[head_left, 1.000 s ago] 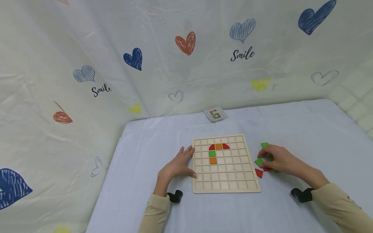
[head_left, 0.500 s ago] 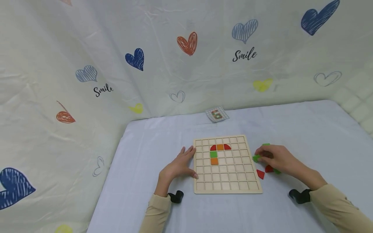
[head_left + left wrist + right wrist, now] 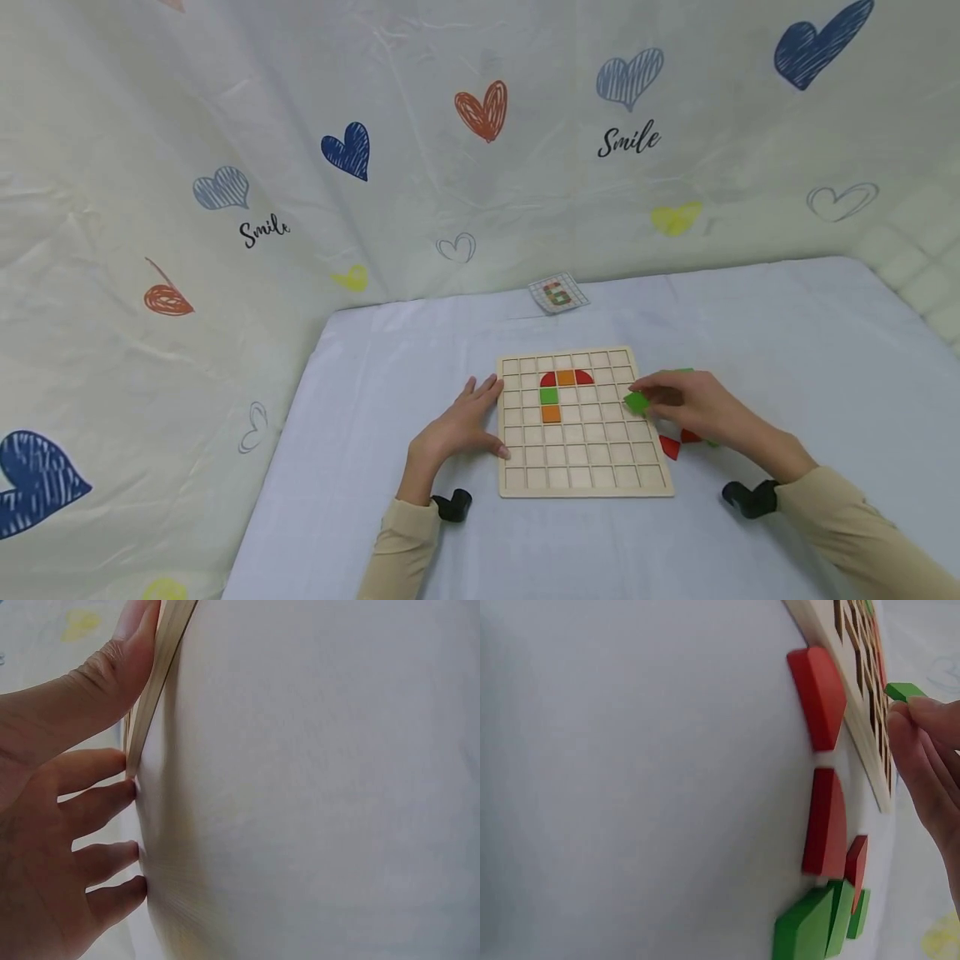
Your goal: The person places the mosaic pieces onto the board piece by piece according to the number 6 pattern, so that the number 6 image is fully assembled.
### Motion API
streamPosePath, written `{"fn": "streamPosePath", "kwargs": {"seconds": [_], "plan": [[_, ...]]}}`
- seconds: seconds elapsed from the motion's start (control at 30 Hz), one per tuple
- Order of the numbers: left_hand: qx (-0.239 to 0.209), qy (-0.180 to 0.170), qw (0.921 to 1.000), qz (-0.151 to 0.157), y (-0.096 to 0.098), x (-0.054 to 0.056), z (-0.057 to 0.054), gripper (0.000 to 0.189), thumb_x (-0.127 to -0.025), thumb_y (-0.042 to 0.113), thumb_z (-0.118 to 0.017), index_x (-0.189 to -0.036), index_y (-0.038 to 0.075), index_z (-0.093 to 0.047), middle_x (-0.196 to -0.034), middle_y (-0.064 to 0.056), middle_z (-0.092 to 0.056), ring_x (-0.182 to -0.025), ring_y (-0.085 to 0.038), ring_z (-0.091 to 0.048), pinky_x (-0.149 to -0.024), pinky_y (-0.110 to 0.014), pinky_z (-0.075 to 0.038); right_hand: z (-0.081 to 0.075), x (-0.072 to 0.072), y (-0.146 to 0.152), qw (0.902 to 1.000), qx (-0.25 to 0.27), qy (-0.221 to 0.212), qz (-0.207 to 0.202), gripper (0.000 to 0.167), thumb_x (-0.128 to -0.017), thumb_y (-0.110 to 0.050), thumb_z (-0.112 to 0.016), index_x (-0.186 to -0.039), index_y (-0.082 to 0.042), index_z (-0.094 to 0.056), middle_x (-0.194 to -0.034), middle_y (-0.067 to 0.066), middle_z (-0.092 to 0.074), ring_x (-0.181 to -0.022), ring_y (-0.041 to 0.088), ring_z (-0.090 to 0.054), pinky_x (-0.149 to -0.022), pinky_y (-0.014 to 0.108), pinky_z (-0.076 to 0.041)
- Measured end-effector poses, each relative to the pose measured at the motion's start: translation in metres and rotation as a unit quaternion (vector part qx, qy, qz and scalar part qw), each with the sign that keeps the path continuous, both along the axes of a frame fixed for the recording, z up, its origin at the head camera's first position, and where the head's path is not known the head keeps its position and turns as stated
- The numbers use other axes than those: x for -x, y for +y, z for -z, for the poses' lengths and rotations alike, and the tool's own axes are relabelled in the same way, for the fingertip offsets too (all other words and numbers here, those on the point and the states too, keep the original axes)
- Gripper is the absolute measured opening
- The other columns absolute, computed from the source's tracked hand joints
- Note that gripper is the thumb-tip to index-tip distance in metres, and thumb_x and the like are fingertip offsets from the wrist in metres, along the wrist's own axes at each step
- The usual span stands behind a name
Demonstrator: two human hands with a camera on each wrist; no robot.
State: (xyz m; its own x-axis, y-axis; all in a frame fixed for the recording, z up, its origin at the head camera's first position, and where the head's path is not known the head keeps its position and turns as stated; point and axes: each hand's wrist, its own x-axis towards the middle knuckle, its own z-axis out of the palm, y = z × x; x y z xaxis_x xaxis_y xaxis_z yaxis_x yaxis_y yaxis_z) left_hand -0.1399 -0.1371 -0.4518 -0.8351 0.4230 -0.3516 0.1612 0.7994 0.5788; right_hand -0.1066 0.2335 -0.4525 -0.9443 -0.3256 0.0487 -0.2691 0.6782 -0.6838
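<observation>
A wooden grid board (image 3: pixel 585 456) lies on the white cloth, holding two red curved-edge blocks, two orange squares and a green square (image 3: pixel 549 396) in its upper left cells. My left hand (image 3: pixel 455 428) touches the board's left edge, fingers spread; in the left wrist view the thumb (image 3: pixel 97 690) lies along the wooden rim. Above the board's right side, my right hand (image 3: pixel 705 408) pinches a green block (image 3: pixel 636 403) between thumb and fingertips. The right wrist view shows that same green block (image 3: pixel 904 691) over the grid. Partly under the right hand are loose red blocks (image 3: pixel 670 448).
Several red blocks (image 3: pixel 826 821) and green blocks (image 3: pixel 802 930) lie on the cloth right of the board. A card with a printed grid pattern (image 3: pixel 558 293) is at the table's back edge. Behind hangs a curtain with printed hearts (image 3: pixel 482 111).
My right hand has picked a green block from the loose pile and moved left with it over the board's right edge. My left hand stays at the board's left side.
</observation>
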Motion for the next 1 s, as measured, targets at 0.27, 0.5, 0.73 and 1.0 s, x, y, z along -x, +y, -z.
{"fn": "streamPosePath", "kwargs": {"seconds": [0.27,0.5,0.73,1.0], "plan": [[-0.006,-0.001,1.0000,-0.003,-0.001,0.001,0.000,0.114,-0.074,0.028,-0.094,-0.165,0.019,-0.025,-0.173,0.005,-0.016,-0.162,-0.028,0.002,-0.126,-0.059,-0.018,-0.008,0.006,-0.018,0.9989,0.020,-0.026,-0.034,0.035,-0.086,-0.011,-0.082,-0.119,-0.002,-0.074,-0.106,0.003,-0.077,-0.089,0.012,-0.072,-0.079,0.020,-0.058],[-0.006,-0.001,1.0000,-0.004,-0.001,0.001,0.002,0.115,-0.074,0.029,-0.094,-0.165,0.019,-0.025,-0.173,0.005,-0.016,-0.162,-0.028,0.002,-0.126,-0.059,-0.018,-0.009,0.012,-0.033,0.9988,0.000,-0.008,-0.048,0.032,-0.086,-0.013,-0.083,-0.117,-0.005,-0.075,-0.105,0.002,-0.076,-0.090,0.013,-0.070,-0.081,0.026,-0.059],[-0.006,0.001,1.0000,-0.003,-0.001,0.002,0.003,0.115,-0.074,0.029,-0.094,-0.165,0.019,-0.026,-0.173,0.006,-0.016,-0.162,-0.028,0.002,-0.126,-0.059,-0.018,-0.007,0.018,-0.044,0.9983,-0.003,-0.011,-0.058,0.033,-0.088,-0.016,-0.082,-0.118,-0.005,-0.075,-0.103,-0.001,-0.074,-0.089,0.012,-0.065,-0.082,0.029,-0.059],[-0.001,0.000,1.0000,-0.002,-0.002,0.002,0.004,0.115,-0.074,0.030,-0.094,-0.165,0.021,-0.025,-0.173,0.007,-0.015,-0.162,-0.027,0.002,-0.126,-0.059,-0.019,-0.005,0.023,-0.056,0.9969,-0.011,0.002,-0.078,0.029,-0.087,-0.014,-0.083,-0.113,-0.003,-0.076,-0.097,-0.002,-0.072,-0.086,0.010,-0.062,-0.077,0.027,-0.056]]}}
